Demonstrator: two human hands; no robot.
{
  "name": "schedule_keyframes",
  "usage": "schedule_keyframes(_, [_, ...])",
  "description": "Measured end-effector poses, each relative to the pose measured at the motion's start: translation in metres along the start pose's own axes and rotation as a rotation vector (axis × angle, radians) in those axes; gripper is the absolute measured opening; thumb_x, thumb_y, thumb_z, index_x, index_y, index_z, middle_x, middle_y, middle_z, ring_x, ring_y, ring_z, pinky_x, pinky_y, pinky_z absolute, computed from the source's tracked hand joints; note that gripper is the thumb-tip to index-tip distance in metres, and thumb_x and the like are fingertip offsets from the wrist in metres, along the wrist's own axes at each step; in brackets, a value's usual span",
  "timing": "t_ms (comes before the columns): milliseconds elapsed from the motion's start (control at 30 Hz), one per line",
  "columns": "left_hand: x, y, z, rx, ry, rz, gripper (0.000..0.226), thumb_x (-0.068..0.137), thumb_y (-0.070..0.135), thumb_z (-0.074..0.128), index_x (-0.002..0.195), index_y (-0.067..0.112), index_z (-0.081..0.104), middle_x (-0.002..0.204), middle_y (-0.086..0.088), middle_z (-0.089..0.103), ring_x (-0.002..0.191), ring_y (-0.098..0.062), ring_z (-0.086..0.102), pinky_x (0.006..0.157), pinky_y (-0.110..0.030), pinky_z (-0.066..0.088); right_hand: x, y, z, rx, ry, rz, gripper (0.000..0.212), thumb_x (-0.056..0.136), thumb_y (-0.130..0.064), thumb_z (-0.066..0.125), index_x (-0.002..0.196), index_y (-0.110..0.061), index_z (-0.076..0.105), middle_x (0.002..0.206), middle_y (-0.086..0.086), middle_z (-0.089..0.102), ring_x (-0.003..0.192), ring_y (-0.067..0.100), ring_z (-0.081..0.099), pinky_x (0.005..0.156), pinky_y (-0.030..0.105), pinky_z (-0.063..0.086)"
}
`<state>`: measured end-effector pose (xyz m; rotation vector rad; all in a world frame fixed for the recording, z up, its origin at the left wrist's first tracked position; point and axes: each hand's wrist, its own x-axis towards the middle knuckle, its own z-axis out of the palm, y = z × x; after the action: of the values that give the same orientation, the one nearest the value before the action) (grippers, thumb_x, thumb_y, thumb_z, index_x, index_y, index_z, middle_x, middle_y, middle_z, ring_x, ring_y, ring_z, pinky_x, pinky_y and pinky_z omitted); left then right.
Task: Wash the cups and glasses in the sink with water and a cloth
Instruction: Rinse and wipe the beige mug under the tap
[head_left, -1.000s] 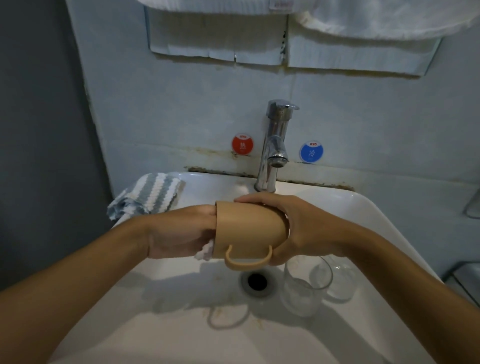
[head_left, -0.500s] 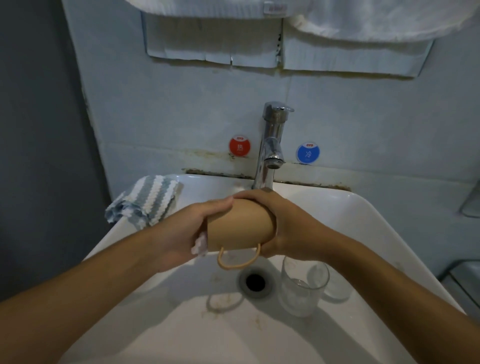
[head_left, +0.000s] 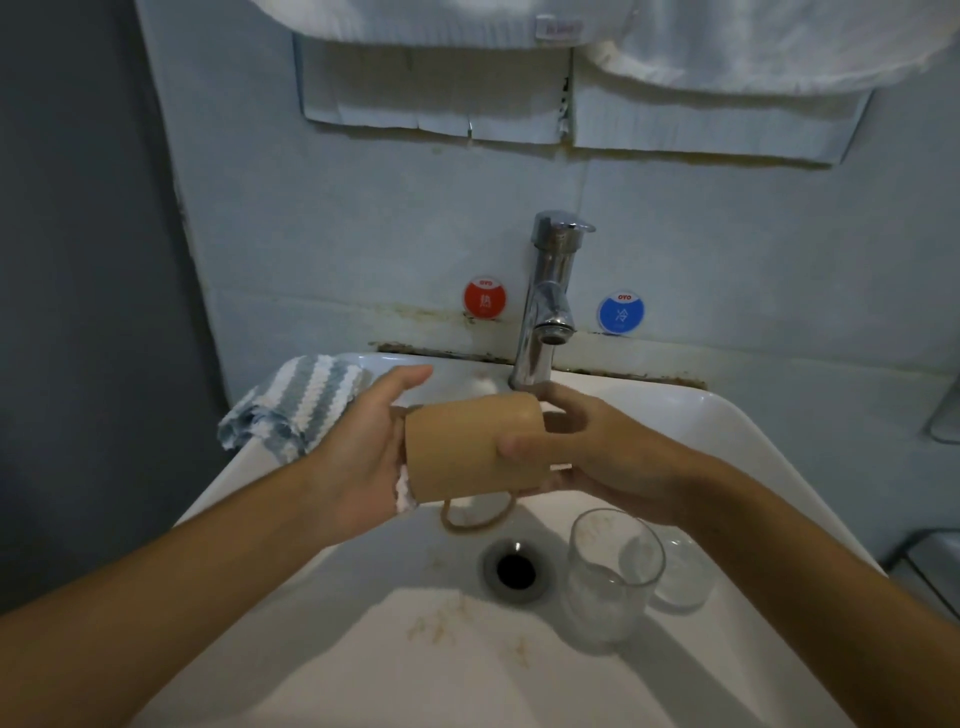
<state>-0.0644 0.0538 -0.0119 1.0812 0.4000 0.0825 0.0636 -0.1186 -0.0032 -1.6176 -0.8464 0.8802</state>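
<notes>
**Holding a tan cup sideways over the basin**

Lying on its side above the sink (head_left: 727, 431), the tan cup (head_left: 475, 447) hangs in the air between two hands, its loop handle drooping underneath toward the drain (head_left: 516, 570). The right hand (head_left: 597, 457) has a closed grip on the cup's base end, thumb across the near side and fingers curled round the far side. The left hand (head_left: 358, 457) covers the cup's mouth; its thumb sticks out straight, while its fingers go into the opening and I cannot tell how they lie. A scrap of white cloth (head_left: 404, 491) peeks out at the rim beneath that palm.

Down in the bowl, just right of the drain, a clear glass (head_left: 613, 577) stands upright, and a second glass (head_left: 678, 574) sits behind it, touching or nearly so. Brownish specks mark the bowl's floor nearer me. A striped grey and white rag (head_left: 296, 405) is draped over the sink's back left corner. The chrome tap (head_left: 548, 301) rises behind the cup, with a red sticker (head_left: 484, 299) to its left and a blue sticker (head_left: 621, 312) to its right on the wall. White towels (head_left: 727, 41) hang overhead.
</notes>
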Motion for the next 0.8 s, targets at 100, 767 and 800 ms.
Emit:
schedule_keyframes(100, [0.002,-0.004,0.002,0.120,0.055,0.063,0.041,0.091,0.045,0.060,0.112,0.010,0.067,0.082,-0.008,0.073,0.068,-0.019,0.069,0.054,-0.025,0.055,0.001,0.002,0.002,-0.023,-0.001,-0.066,0.072,0.072,-0.006,0.084,0.130,-0.031,0.051,0.135,0.005,0.048,0.118,0.029,0.058,0.097,0.046,0.054])
schedule_keyframes(767, [0.005,-0.011,0.002,0.309,0.243,0.193,0.043,0.090,0.055,0.059,0.108,0.016,0.064,0.091,-0.007,0.074,0.088,-0.026,0.070,0.087,-0.043,0.054,-0.004,-0.003,-0.001,-0.060,0.028,0.127,0.059,0.083,-0.065,0.051,0.122,-0.021,0.055,0.122,0.013,0.062,0.104,0.029,0.068,0.086,0.037,0.057])
schedule_keyframes(800, [0.005,-0.011,0.002,0.327,0.234,0.204,0.045,0.089,0.056,0.059,0.110,0.016,0.064,0.095,-0.008,0.073,0.091,-0.026,0.070,0.091,-0.045,0.053,-0.005,-0.003,-0.002,-0.073,0.043,0.175,0.069,0.081,-0.072,0.046,0.120,-0.017,0.056,0.116,0.017,0.065,0.096,0.029,0.071,0.080,0.034,0.058])
